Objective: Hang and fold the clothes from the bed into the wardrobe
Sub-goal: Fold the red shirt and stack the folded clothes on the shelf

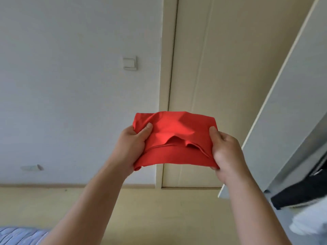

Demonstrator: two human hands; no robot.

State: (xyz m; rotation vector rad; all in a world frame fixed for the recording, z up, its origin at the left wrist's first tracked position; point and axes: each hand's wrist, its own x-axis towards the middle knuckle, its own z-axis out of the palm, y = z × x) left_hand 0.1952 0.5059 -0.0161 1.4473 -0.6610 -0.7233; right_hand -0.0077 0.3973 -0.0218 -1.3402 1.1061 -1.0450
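- Red garment (174, 138) folded into a compact bundle, held up in the air in front of a closed door (212, 68), clear of bed and shelf
- Left hand (131, 147) pinches the bundle's left end, thumb (147, 128) pressed on top, fingers tucked under the cloth and mostly hidden
- Right hand (224, 151) grips the right end the same way, thumb on top, fingers curled round the lower edge
- Bundle's long axis runs left to right between the two hands, roughly level; folded edge faces the person
- Wardrobe door (286, 112) stands open at the right; a dark garment (300, 193) and white folded items (311, 225) lie inside, low at the right
- Bed (19, 235) just shows at lower left, on the far side from the wardrobe
- Judgement: folding looks done; placing likely means carrying the bundle rightward and down, the right hand nearer and leading
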